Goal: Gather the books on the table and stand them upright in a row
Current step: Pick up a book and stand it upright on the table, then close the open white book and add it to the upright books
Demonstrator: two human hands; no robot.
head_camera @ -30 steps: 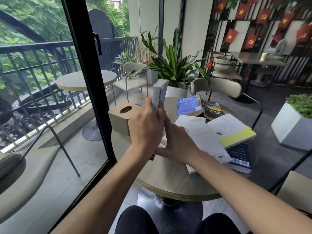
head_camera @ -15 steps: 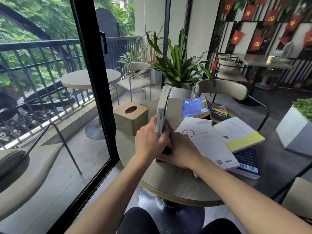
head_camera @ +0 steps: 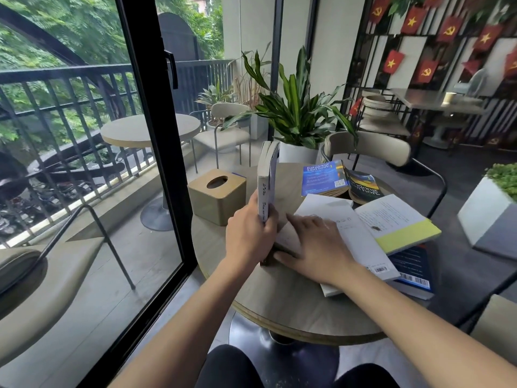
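A white paperback (head_camera: 267, 177) stands upright on the round wooden table (head_camera: 282, 301), spine toward me, with my left hand (head_camera: 249, 233) gripping its lower part. My right hand (head_camera: 316, 247) lies flat against the book's foot and on a white book (head_camera: 349, 236) lying beside it. An open blue book (head_camera: 326, 177) lies face down at the back. An open book with a yellow-green edge (head_camera: 397, 222) rests on a dark blue book (head_camera: 414, 270) at the right.
A wooden tissue box (head_camera: 216, 196) stands just left of the upright book. A potted plant (head_camera: 296, 116) and a chair (head_camera: 366, 148) are behind the table. A black-framed glass door (head_camera: 156, 152) runs along the left. A white planter (head_camera: 489, 214) stands at the right.
The white paperback came down from the air onto the table and now stands upright. My right hand slid down to the book's foot. The view shifted slightly.
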